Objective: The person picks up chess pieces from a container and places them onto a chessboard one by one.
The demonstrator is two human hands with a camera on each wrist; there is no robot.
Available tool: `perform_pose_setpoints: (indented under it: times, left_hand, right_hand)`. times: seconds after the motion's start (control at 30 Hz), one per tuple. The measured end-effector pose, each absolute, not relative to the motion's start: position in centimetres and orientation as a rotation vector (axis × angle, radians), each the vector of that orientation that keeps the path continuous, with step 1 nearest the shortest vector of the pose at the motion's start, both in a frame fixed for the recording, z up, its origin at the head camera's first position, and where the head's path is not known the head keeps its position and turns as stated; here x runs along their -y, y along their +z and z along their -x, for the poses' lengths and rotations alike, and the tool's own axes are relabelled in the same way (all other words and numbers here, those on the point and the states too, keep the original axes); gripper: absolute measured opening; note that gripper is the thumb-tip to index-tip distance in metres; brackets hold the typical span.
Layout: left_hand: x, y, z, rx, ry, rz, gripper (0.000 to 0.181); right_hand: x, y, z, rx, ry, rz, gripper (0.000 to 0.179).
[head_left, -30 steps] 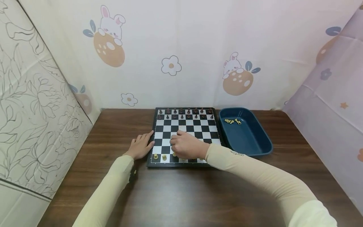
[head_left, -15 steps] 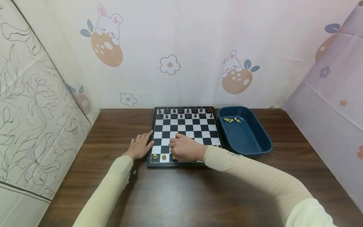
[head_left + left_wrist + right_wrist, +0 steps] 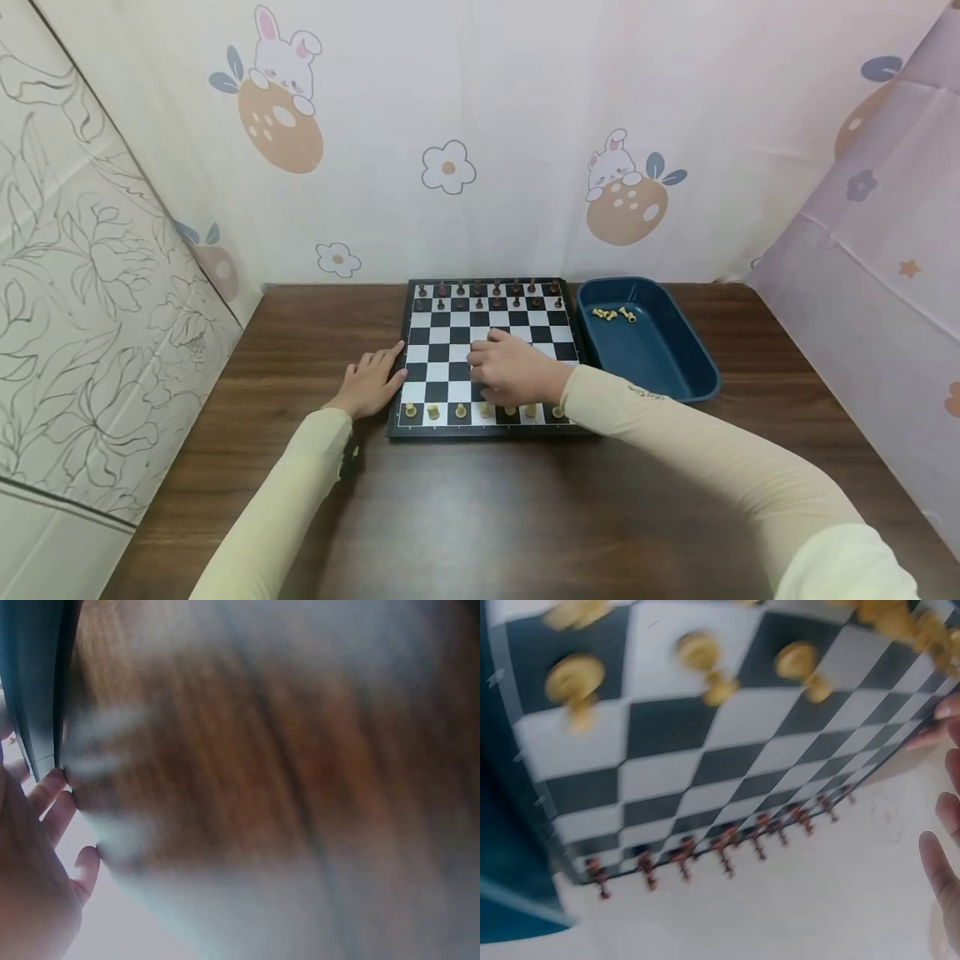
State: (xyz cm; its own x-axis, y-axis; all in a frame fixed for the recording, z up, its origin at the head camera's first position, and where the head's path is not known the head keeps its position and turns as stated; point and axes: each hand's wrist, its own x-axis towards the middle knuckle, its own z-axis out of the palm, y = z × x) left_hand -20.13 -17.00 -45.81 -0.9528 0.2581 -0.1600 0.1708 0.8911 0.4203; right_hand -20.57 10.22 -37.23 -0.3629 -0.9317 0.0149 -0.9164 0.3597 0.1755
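A black-and-white chessboard [image 3: 442, 372] lies on the table, dark red chess pieces [image 3: 497, 302] in two rows at the far end. Along the near edge stands a row of cream chess pieces [image 3: 461, 411]. My left hand [image 3: 365, 385] lies with fingers spread against the board's left edge; its fingers [image 3: 52, 799] show at that rim in the left wrist view. Over the board's near half hovers my right hand [image 3: 517, 369], its fingers [image 3: 937, 859] loosely bent, with no piece visible between them. Beneath it, cream pawns [image 3: 701, 656] stand in the right wrist view.
Right beside the board sits a blue tray [image 3: 652, 367], with several cream pieces [image 3: 615, 314] lying at its far left. The brown wooden table [image 3: 465, 508] stretches toward me. A patterned cloth [image 3: 510, 208] hangs behind it.
My right hand has lifted away from the board's near left part and shifted right and farther from me, uncovering more of the near cream row. The left hand stays put.
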Motion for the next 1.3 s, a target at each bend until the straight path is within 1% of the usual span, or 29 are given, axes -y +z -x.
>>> perform_pose_setpoints:
  times: [0.4,0.63,0.9,1.07,1.23,1.3]
  left_hand:
    - [17.1,-45.8,20.1,-2.851,0.59,-0.338,0.062]
    - [17.0,-46.0,20.1,-2.862,0.594,-0.336,0.062]
    - [17.0,-46.1,20.1,-2.86,0.594,-0.341,0.061]
    - [17.0,-45.8,20.1,-2.856,0.599,-0.337,0.061]
    - [17.0,-45.8,20.0,-2.855,0.596,-0.338,0.061]
    - [16.9,-45.9,20.0,-2.853,0.595,-0.338,0.061]
  right_hand:
    - [-15.9,-35.4,23.1,2.553,-0.236,-1.483,0.013]
    - [-18.9,-35.5,24.7,2.639,-0.336,-1.314,0.014]
    - [-23.2,-36.0,27.3,2.751,-0.338,-1.128,0.007]
    - [-25.6,-36.0,28.4,2.795,-0.351,-1.009,0.007]
    - [-27.8,-36.3,29.1,2.837,-0.31,-0.946,0.01]
    - [-28.7,-36.5,29.3,2.85,-0.285,-0.935,0.009]
